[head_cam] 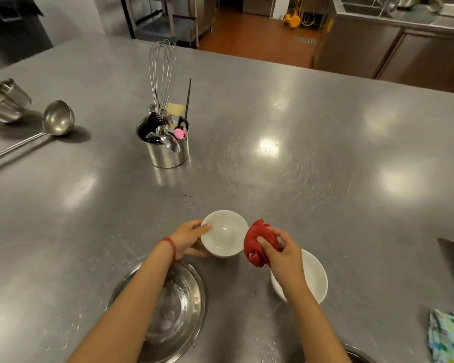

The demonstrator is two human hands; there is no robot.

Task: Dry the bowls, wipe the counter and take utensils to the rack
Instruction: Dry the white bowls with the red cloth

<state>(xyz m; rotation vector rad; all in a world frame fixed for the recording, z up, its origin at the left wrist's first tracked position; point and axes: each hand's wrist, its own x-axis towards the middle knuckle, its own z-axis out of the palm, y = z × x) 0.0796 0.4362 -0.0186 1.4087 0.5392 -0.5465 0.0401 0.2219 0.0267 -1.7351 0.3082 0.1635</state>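
Two white bowls on the bench: left grip [192, 238] pinches one bowl's [224, 233] rim at 9 o'clock, right grip [283, 251] bunches a red cloth [257, 241].

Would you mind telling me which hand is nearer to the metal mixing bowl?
Left. The left hand grips a white bowl just beyond the metal bowl, its forearm crossing above it. The right hand, holding the red cloth, is off to the right.

The brushed steel worktop [299, 127] is gleaming under lamp glare, scuffed near its middle. A glossy white ceramic bowl [224, 235] is shining beside a matt red cloth [257, 242]; a polished metal canister [167, 153] is mirroring light.
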